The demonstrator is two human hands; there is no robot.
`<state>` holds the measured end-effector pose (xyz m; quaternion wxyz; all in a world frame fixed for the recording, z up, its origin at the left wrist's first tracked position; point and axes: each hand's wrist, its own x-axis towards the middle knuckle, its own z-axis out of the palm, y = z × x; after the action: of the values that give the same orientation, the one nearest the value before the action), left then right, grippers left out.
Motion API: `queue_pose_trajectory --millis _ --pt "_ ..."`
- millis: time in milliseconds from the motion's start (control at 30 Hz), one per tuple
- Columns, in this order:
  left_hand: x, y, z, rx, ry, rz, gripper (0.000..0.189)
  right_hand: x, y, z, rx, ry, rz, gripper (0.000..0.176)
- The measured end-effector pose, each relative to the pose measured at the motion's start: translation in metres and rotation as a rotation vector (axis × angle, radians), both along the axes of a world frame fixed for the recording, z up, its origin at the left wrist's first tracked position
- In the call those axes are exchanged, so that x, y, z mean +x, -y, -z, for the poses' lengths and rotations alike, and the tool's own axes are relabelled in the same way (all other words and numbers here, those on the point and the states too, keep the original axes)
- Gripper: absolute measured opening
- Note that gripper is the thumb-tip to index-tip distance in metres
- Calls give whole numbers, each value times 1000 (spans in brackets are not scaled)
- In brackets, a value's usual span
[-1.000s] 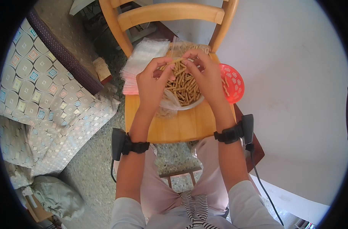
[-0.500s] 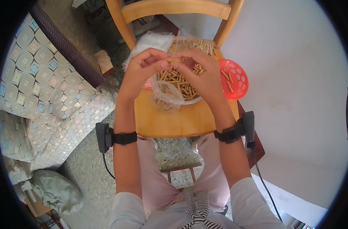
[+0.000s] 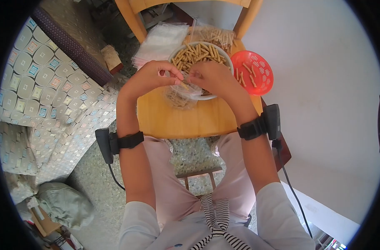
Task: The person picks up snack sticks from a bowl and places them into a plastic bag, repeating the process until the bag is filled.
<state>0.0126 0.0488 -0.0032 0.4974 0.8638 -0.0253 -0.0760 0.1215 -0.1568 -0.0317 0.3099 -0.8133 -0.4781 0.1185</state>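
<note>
My left hand [image 3: 150, 77] and my right hand [image 3: 210, 77] meet over the near rim of a white bowl [image 3: 174, 52] full of brown biscuit sticks [image 3: 198, 52]. Between their fingertips they pinch a small clear plastic bag [image 3: 185, 89], and a stick [image 3: 184, 85] pokes into its mouth. The bowl stands on a wooden chair seat [image 3: 190, 121]. Black bands with sensor boxes sit on both wrists.
A red plastic basket [image 3: 263, 79] with a few sticks sits right of the bowl. A stack of clear bags [image 3: 158, 41] lies to the left, a filled bag [image 3: 217, 35] behind. A patterned sofa [image 3: 44, 100] stands on the left, a white wall on the right.
Both hands came down and toward me, from above the bowl's middle to its near rim, and they now hold the small bag between them. The view shifted slightly.
</note>
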Motion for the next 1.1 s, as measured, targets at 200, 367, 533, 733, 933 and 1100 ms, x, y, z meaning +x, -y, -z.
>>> queue_pose_trajectory --millis 200,367,533,733,933,1100 --pt "2 11 -2 31 186 -176 16 -2 3 -7 -22 23 2 24" --pt "7 12 -1 43 180 -248 17 2 4 -5 -27 13 -48 24" --pt "6 11 -2 56 138 -219 17 8 5 1 -57 -36 -21 22" --pt "2 3 6 -123 -44 -209 16 10 7 1 -16 -68 -27 23" --pt "6 11 19 117 256 -92 17 10 7 -4 -74 -68 -9 22" --pt "12 11 15 114 221 -80 16 9 6 -3 -8 -18 15 22"
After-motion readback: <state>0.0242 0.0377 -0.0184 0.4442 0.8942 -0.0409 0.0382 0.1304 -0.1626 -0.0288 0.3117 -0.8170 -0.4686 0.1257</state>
